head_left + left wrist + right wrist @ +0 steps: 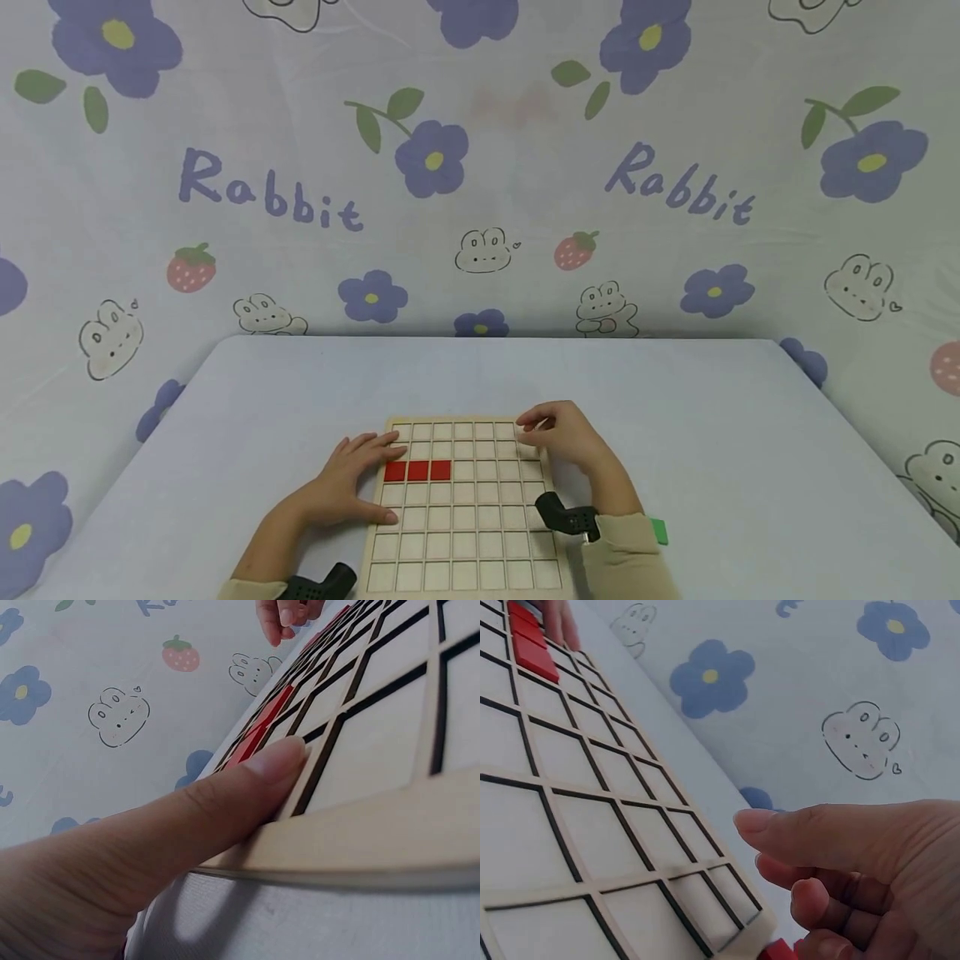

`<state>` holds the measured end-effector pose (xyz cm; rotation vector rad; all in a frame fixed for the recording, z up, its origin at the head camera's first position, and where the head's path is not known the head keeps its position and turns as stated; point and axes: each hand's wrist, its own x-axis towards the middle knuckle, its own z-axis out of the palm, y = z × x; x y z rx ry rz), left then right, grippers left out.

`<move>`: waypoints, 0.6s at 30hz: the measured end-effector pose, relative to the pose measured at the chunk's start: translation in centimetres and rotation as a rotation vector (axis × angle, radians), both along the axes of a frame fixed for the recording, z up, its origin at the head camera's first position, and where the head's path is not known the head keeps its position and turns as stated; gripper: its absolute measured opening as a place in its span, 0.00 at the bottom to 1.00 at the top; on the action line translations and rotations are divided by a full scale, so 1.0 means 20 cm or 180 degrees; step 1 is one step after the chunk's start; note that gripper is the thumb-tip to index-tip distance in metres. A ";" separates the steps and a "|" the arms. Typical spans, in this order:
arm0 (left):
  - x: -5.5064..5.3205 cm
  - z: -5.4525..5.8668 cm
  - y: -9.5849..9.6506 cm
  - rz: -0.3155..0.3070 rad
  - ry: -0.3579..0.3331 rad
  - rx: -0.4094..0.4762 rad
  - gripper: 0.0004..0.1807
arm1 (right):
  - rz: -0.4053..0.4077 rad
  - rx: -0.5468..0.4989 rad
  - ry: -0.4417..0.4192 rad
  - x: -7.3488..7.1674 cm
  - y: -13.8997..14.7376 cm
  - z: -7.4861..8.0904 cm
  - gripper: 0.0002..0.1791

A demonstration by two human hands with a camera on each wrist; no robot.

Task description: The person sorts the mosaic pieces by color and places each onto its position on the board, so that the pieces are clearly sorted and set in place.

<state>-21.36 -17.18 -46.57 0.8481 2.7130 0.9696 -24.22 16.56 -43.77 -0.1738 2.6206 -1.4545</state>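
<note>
A pale wooden grid board (467,593) lies on the white table, with three red square tiles (417,471) side by side in one row at its left. My left hand (341,483) spreads along the board's left edge; its thumb (217,799) rests on the frame and the fingertips touch the upper left. Over the far right corner hovers my right hand (566,433), fingers loosely curled. Between its thumb (810,829) and index finger nothing shows in the right wrist view. Below those fingers, red pieces (778,949) peek out beside the board's corner, mostly hidden.
A green piece (660,532) shows partly from behind the right sleeve (626,554). The white table (300,375) extends around the board, and a patterned cloth (525,183) with flowers and rabbits hangs behind its far edge.
</note>
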 end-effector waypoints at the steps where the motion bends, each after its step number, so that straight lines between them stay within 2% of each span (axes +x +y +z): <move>1: 0.00 0.00 0.00 0.0000 0.0009 -0.0008 0.47 | -0.0028 0.0019 0.0003 0.00 0.01 0.00 0.11; 9: 0.00 -0.01 0.00 0.0010 0.0043 0.0007 0.47 | -0.0163 0.0040 -0.0062 0.01 0.08 0.03 0.12; 18: 0.01 0.00 0.00 -0.0004 0.0032 0.0000 0.47 | -0.0387 0.0240 -0.0143 0.00 0.19 0.00 0.12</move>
